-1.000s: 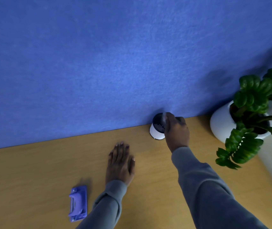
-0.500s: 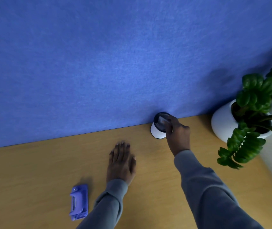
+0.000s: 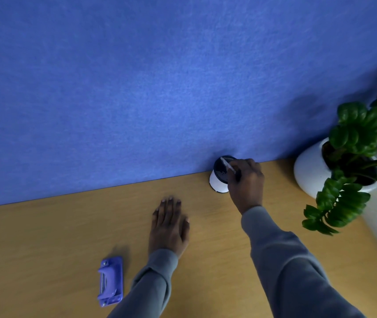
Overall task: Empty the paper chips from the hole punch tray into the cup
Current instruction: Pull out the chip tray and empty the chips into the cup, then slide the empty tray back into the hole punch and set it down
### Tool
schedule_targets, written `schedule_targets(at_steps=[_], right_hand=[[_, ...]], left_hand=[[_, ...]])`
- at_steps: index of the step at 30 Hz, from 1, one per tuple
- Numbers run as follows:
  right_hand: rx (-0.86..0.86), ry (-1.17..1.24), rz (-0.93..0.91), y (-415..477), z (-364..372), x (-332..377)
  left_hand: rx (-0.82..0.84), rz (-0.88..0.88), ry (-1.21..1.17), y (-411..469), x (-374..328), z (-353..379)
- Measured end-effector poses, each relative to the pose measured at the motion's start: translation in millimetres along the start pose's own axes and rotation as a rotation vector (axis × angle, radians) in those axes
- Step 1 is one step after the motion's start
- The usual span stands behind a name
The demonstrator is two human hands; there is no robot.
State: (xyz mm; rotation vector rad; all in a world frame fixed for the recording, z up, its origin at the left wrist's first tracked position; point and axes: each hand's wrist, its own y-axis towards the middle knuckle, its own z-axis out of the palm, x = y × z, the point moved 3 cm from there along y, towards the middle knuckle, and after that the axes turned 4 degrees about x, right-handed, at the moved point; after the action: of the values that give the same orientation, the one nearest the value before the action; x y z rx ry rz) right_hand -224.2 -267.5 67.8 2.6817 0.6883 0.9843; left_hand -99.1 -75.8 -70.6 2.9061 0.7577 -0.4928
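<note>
Hole punch tray emptying looks close to its end, judged by how things lie. Largest first: the blue wall (image 3: pixel 137 88) fills the far half of the view, and the wooden bench (image 3: pixel 45 237) runs below it. At the far right a potted plant (image 3: pixel 352 157) in a white pot stands clear of the work.

The right hand (image 3: pixel 246 180) reaches to the far edge of the bench, where the cup (image 3: pixel 218 180) stands against the wall, white outside and dark inside. Its fingers (image 3: pixel 238 173) are pressed together, pinching a thin pale strip that I take to be the tray (image 3: pixel 227 166), tilted with its far end over the mouth of the cup. Pale specks show on the dark bottom of the cup, which suggests that chips are already in it, though they are too small to be sure. Whether any remain on the tray cannot be told.

The left hand (image 3: pixel 169 226) lies flat on the bench, palm down, between the cup and the punch, with its fingers straight and close together, holding nothing.

The hole punch (image 3: pixel 110 281), a small violet thing, sits on the near left of the bench, well apart from the cup and untouched by either hand.

What is left, as I judge it: finish tipping the tray so the last chips fall in, carry it from the cup to the near left, and fit it onto the punch again.
</note>
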Motion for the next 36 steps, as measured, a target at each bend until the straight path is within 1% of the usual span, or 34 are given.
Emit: schedule_targets(at_steps=[12,18,20,22,24,26,29,31,33,36], right_hand=[[0.001,0.024,0.070,0.6,-3.9,1.6],[-0.045,0.117,0.111,0.1,-10.9,3.9],[-0.081,0.173,0.178,-0.9,-15.9,4.2],[-0.125,0.241,0.286,-3.7,-20.4,1.0],[-0.152,0.333,0.402,-8.0,-21.7,-7.6],[-0.180,0.479,0.533,-11.6,-23.3,-15.9],[-0.260,0.895,0.729,-17.7,-27.3,-18.9],[-0.266,1.115,0.825,-23.0,-31.4,-13.4],[-0.251,1.243,0.889,-29.3,-38.2,-6.1],[-0.198,1.354,0.901,-34.3,-48.7,7.6]], left_hand=[[0.008,-0.001,-0.001,0.5,0.5,-0.6],[-0.008,0.000,-0.002,-0.1,0.4,-2.2],[-0.003,0.000,0.003,-0.7,0.3,-2.1],[0.003,-0.002,0.005,-0.1,-0.1,-2.1],[-0.002,-0.004,0.002,0.2,-0.5,-1.9],[-0.014,0.000,0.007,0.2,-0.5,-2.1],[-0.010,0.005,0.026,0.0,-0.4,-2.3],[-0.008,0.005,0.028,0.7,0.1,-3.3],[-0.002,0.006,0.019,1.6,-0.4,-6.3],[0.012,0.000,0.019,7.1,1.4,-14.0]])
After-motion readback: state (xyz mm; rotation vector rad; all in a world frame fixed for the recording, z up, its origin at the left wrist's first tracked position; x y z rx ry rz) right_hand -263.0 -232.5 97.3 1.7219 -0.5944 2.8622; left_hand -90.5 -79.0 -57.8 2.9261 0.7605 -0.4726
